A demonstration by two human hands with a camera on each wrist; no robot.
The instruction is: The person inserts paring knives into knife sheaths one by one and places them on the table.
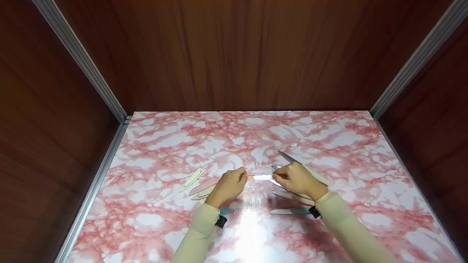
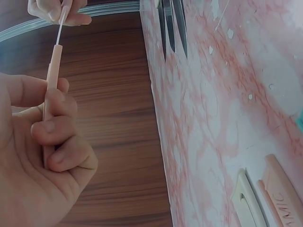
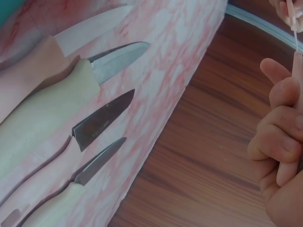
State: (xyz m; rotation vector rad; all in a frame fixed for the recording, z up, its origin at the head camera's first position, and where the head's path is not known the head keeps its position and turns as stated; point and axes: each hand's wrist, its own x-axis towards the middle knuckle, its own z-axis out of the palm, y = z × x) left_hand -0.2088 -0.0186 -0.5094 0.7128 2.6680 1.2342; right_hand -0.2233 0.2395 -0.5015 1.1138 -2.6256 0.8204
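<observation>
My left hand [image 1: 227, 186] has its fingers curled round a narrow pink sheath [image 2: 54, 66]. From the mouth of that sheath a thin white knife blade [image 2: 59, 33] runs across to my right hand [image 1: 298, 179], its tip end overlapping the sheath's mouth. The right hand grips the knife's pink handle [image 3: 297, 71], which the fingers partly cover. Both hands are raised over the table, knife and sheath in line between them.
Left of the hands lie cream sheaths [image 1: 192, 180], a pink sheath [image 1: 201, 186] and a teal one [image 1: 225, 210]. Several knives lie under and beside the right arm, among them a dark-bladed one [image 1: 289, 157] and a teal-handled one [image 1: 289, 211]. Wooden walls [image 1: 234, 54] enclose the marbled table [image 1: 164, 237].
</observation>
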